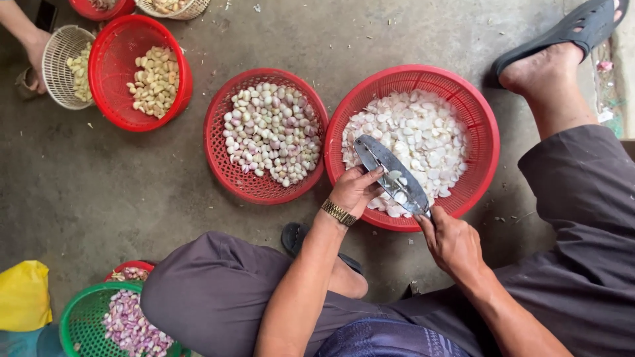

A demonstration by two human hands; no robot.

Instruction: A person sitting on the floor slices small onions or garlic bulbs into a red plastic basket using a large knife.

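Knife blade [390,173], broad, dull grey, flecked with pale garlic slices [423,135]

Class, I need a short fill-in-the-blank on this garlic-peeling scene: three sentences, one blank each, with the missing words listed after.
1. The right hand grips the handle of a ____ over the basket of sliced garlic.
2. The left hand wears a gold ____ at the wrist.
3. The basket of purple shallots by the knee is ____ in colour.

Missing words: knife; watch; green
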